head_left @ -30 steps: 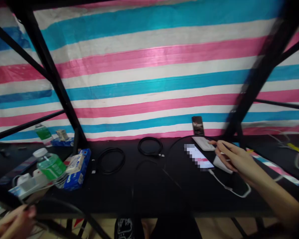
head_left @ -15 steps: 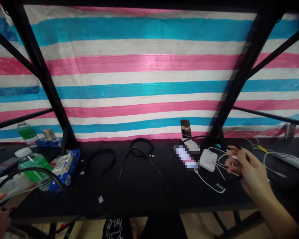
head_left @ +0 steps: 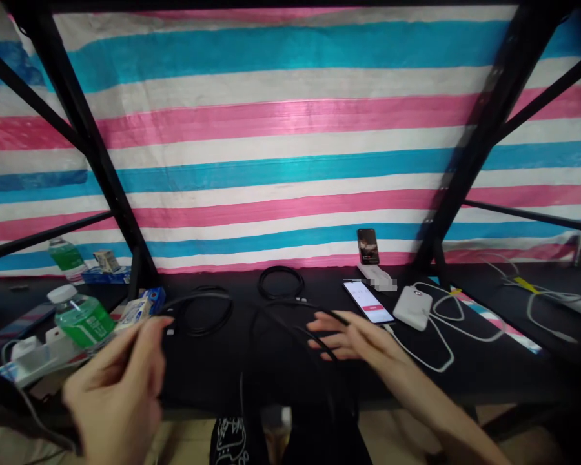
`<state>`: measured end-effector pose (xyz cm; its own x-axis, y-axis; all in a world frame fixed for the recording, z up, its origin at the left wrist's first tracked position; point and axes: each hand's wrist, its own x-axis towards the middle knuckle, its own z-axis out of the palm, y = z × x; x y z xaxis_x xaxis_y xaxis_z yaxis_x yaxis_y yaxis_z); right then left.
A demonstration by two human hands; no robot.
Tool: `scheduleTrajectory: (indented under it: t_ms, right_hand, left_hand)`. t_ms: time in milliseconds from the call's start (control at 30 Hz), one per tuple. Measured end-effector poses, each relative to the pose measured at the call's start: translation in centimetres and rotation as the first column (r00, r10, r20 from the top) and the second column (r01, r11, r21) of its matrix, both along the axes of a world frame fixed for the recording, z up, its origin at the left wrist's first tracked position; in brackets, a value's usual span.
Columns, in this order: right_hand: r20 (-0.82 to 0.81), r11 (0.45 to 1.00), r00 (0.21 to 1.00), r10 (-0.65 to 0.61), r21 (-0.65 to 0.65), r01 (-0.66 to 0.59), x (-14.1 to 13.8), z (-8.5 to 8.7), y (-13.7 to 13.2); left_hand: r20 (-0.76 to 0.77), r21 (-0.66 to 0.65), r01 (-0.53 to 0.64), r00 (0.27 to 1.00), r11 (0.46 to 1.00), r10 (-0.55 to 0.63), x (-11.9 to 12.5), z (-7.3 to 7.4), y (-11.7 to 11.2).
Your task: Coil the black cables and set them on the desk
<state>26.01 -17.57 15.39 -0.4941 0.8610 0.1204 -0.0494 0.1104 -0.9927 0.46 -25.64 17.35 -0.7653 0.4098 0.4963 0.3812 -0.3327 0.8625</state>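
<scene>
A long black cable (head_left: 283, 316) hangs in loose, blurred loops between my two hands above the black table. My left hand (head_left: 121, 381), at the lower left, is closed with thumb and fingers pinched on one stretch of it. My right hand (head_left: 351, 336), right of the middle, is closed round other strands, its fingers pointing left. A pale connector (head_left: 285, 416) dangles by the table's front edge. Behind the held cable lie two coiled black cables, one at the left (head_left: 206, 332) and one near the middle (head_left: 281, 268).
Right of centre lie a lit phone (head_left: 368, 302) and a white power bank (head_left: 413, 308) with white cords. Another phone (head_left: 367, 247) leans upright at the back. A green bottle (head_left: 84, 316), a blue box (head_left: 155, 302) and a power strip (head_left: 46, 358) crowd the left. Black frame posts (head_left: 99, 155) flank the table.
My right hand has come inward from the far right, drawing the cable with it. My left hand has risen into view from the lower left edge. The view has shifted slightly.
</scene>
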Motion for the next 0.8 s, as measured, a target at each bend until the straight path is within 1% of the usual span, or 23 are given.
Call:
scheduleTrajectory:
  t_ms: [67, 133, 200, 267, 333, 400, 500, 567, 633, 667, 733, 767, 800]
  right_hand:
    - [-0.016, 0.993, 0.995, 0.096, -0.071, -0.097, -2.4, -0.2, -0.1]
    - [-0.026, 0.985, 0.991, 0.132, -0.110, -0.134, -3.6, -0.4, 0.2]
    - [-0.064, 0.981, 0.989, 0.133, -0.134, -0.141, -3.8, -0.4, 0.6]
    - [-0.117, 0.980, 0.985, 0.129, -0.134, -0.145, -3.4, -0.3, 1.0]
    - [-0.112, 0.985, 0.985, 0.129, -0.102, -0.141, -3.0, 0.0, 1.2]
    - [-0.043, 0.996, 0.996, 0.083, -0.037, -0.085, -3.1, 0.3, 1.0]
    - [0.044, 0.994, 0.998, -0.043, 0.103, 0.038, -4.0, 0.8, 0.4]
    - [0.042, 0.982, 0.996, -0.074, 0.179, 0.065, -4.4, 1.3, 0.2]
    - [0.001, 0.969, 0.998, -0.062, 0.241, 0.059, -4.6, 1.7, 0.2]
    - [-0.026, 0.960, 0.998, -0.060, 0.272, 0.065, -4.6, 1.8, 0.3]
    - [-0.095, 0.936, 0.991, -0.090, 0.332, 0.117, -4.4, 1.7, 0.6]
    - [-0.144, 0.923, 0.981, -0.127, 0.347, 0.170, -4.4, 1.5, 0.9]
    - [-0.201, 0.910, 0.964, -0.171, 0.344, 0.233, -4.3, 1.2, 1.2]
  left_hand:
    - [0.012, 0.016, 0.101, 0.995, 0.995, -0.101, 1.5, -0.1, 1.6]
    - [0.000, 0.029, 0.156, 0.988, 0.987, -0.156, 2.6, -0.4, 2.7]
    - [-0.048, 0.017, 0.155, 0.987, 0.988, -0.154, 2.9, -0.8, 3.1]
    - [-0.127, -0.040, 0.133, 0.982, 0.990, -0.137, 2.7, -1.2, 3.1]
    - [-0.205, -0.115, 0.116, 0.969, 0.987, -0.138, 2.3, -1.6, 2.9]
    - [-0.268, -0.146, 0.130, 0.949, 0.981, -0.166, 2.1, -1.9, 3.0]
    - [-0.408, -0.099, 0.168, 0.892, 0.981, -0.195, 2.4, -2.6, 3.4]
    - [-0.472, -0.097, 0.190, 0.855, 0.977, -0.213, 2.6, -3.2, 3.8]
    - [-0.430, -0.176, 0.252, 0.850, 0.951, -0.305, 2.6, -3.8, 4.1]
    - [-0.369, -0.235, 0.309, 0.848, 0.921, -0.379, 2.7, -4.1, 4.3]
    - [-0.197, -0.332, 0.456, 0.823, 0.826, -0.533, 2.7, -4.6, 4.7]
    - [-0.098, -0.341, 0.518, 0.810, 0.784, -0.578, 2.7, -4.8, 4.9]
    - [-0.004, -0.319, 0.567, 0.800, 0.759, -0.600, 2.8, -5.0, 5.1]
